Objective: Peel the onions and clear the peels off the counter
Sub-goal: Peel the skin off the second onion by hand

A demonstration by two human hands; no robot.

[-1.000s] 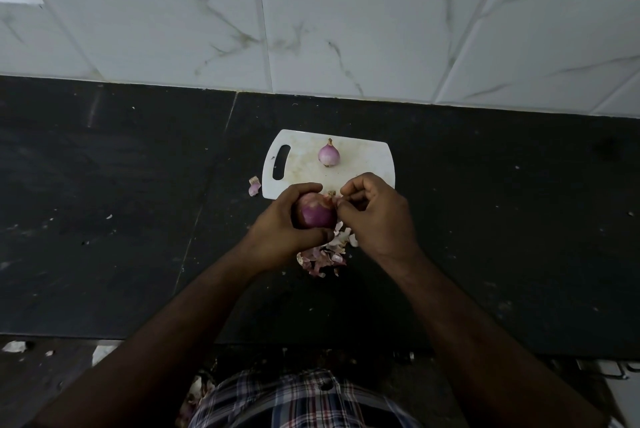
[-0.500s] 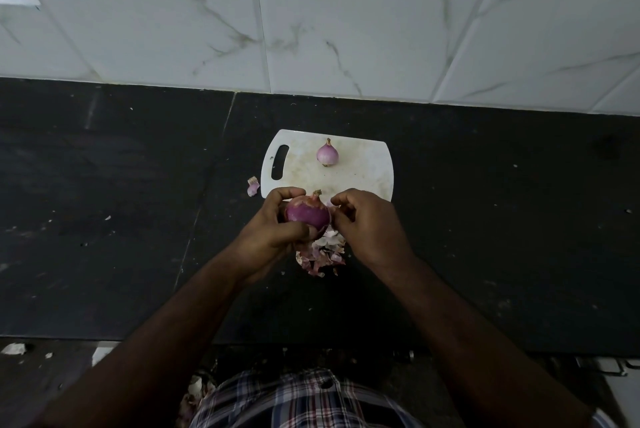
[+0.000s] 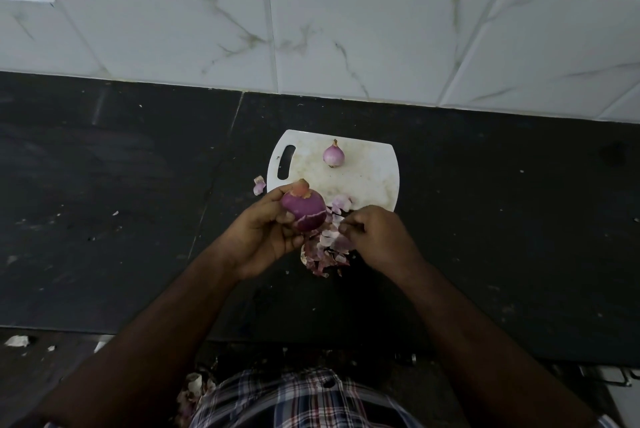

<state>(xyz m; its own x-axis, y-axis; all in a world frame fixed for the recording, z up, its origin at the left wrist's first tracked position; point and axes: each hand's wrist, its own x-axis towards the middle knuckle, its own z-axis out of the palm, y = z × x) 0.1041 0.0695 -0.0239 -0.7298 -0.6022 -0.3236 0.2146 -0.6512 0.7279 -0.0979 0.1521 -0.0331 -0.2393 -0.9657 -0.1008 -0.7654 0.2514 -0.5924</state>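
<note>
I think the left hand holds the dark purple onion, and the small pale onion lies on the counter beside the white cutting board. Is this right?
Not quite. The head view shows the small pale onion lying on the white cutting board itself, not on the counter beside it. The rest holds: the left hand holds the dark purple onion.

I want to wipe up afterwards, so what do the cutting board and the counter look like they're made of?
Cutting board: probably plastic, white and thin, with a moulded handle slot and a matte, stained face. Counter: looks like dark polished stone, perhaps granite, with a faint sheen and a seam between slabs.
</note>
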